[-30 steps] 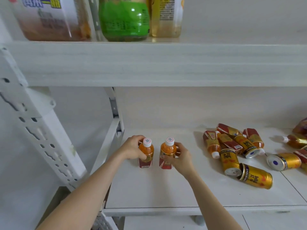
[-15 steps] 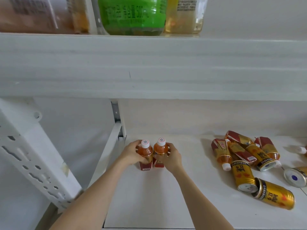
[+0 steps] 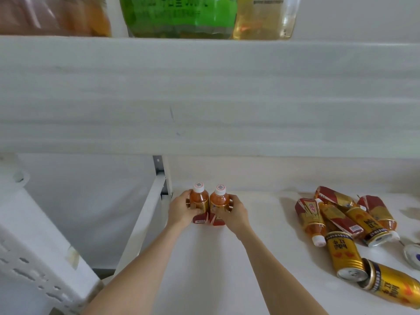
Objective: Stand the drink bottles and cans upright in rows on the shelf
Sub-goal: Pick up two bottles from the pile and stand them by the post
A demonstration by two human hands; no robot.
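Head view looks down past two bare forearms onto the white lower shelf board (image 3: 200,276), where two small clear plastic bottles of orange-brown tea, each with a white cap and a red-and-gold label, stand upright side by side near the back left corner, just beside the grey metal rear upright (image 3: 159,171). The left hand (image 3: 181,209) holds the left tea bottle (image 3: 200,201), its fingers curled round the outer side and its thumb lying across the label. The right hand (image 3: 235,212) holds the right tea bottle (image 3: 219,202) in mirror fashion, fingers wrapped behind and thumb on the front. Both bases rest on the board, and the two bottles touch or nearly touch; which cannot be told. Well apart to the right lies a heap of the same drinks on their sides: a fallen tea bottle (image 3: 310,215) with its cap toward the camera, more red-labelled bottles behind it, and shiny gold drink cans, among them a near gold can (image 3: 344,258) whose silver end touches a second gold can (image 3: 393,287) at the frame's lower right. Overhead, the thick white upper shelf (image 3: 204,98) carries a large green plastic bottle (image 3: 179,17), a pale yellow bottle (image 3: 263,17) beside it and a brownish bottle (image 3: 52,17) to the left. A white perforated post (image 3: 34,258) slants across the lower left.
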